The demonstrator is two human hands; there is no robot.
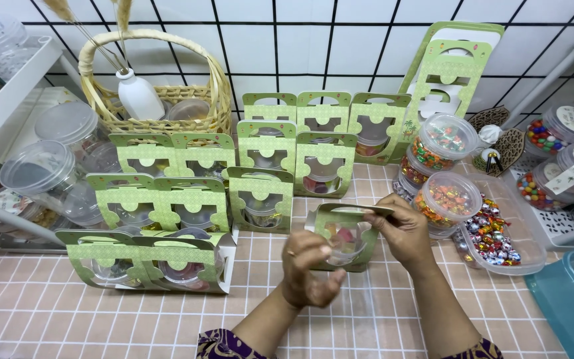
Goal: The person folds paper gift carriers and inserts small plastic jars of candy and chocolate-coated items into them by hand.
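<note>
At nine o'clock, clear lidded plastic tubs [38, 169] lie stacked on their sides against a white shelf rack [14, 80]. At eleven o'clock stands a wicker basket [161, 100] holding a white bottle vase [137, 96]. From eight o'clock through the centre run rows of finished green carrier boxes [197, 199] with windows, standing on the pink checked tablecloth [48, 312]. Just below centre, at six o'clock, the left hand [310, 269] curls loosely around a clear round jar [343, 242], fingers bent and partly closed on its front. That jar sits inside a green carrier box [343, 229] held just above the cloth. Just to its right, the right hand [403, 229] pinches the box's top flap between thumb and fingers, clamped on the card. At two o'clock, flat unfolded green sleeves [450, 73] lean against the tiled wall, with candy-filled jars [446, 196] stacked just below. At four o'clock, a clear tray of wrapped sweets [496, 236] lies touching those jars
</note>
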